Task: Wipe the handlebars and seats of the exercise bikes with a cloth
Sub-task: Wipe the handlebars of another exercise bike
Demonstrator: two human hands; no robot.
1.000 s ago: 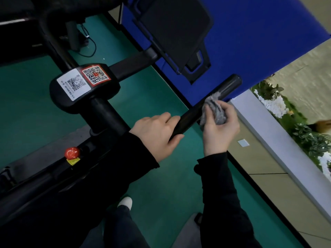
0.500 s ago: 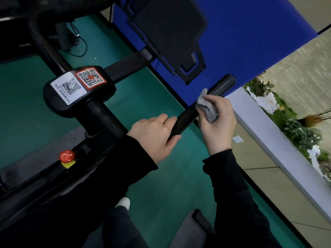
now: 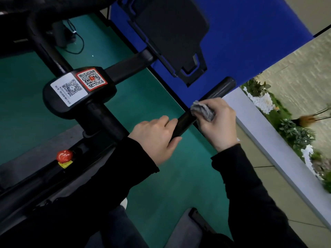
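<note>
A black handlebar of the exercise bike runs diagonally from the centre hub out to the upper right. My left hand is wrapped around its inner part. My right hand presses a crumpled grey cloth against the bar just beyond the left hand. The outer end of the bar sticks out bare past the cloth. The bar's middle is hidden under both hands. No seat is in view.
The hub carries two QR-code stickers; a red knob sits on the frame below. A black console holder hangs above. Blue panel behind, green floor, a white planter ledge at right.
My right hand with the cloth has slid inward along the handlebar, from near the outer end toward my left hand. The left hand keeps its grip.
</note>
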